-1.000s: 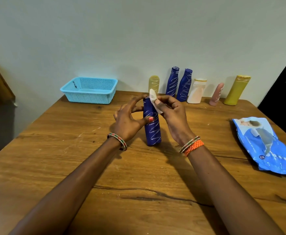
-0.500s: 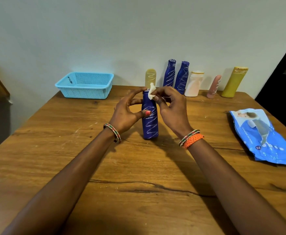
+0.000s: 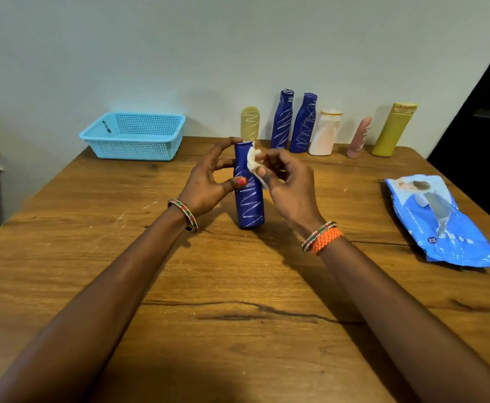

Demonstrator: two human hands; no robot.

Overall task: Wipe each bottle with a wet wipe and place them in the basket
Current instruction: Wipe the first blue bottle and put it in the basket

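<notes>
A dark blue bottle (image 3: 249, 203) with white scribbles stands upright at the table's middle. My left hand (image 3: 209, 181) grips its upper part, thumb across the front. My right hand (image 3: 289, 184) pinches a white wet wipe (image 3: 254, 162) against the bottle's neck on the right side. A light blue basket (image 3: 134, 136) sits at the back left, with nothing visible inside. Along the back wall stand several bottles: a pale yellow one (image 3: 250, 123), two dark blue ones (image 3: 281, 119) (image 3: 303, 123), a white one (image 3: 325, 133), a pink one (image 3: 360, 138) and an olive-yellow one (image 3: 393, 129).
A blue wet-wipe pack (image 3: 438, 221) lies flat at the right of the wooden table (image 3: 238, 286). A wall runs close behind the table's back edge. A dark opening lies past the right edge.
The wipe has slid from the bottle's top down to the right side of its neck. The bottle still stands on the same spot in my left hand's grip.
</notes>
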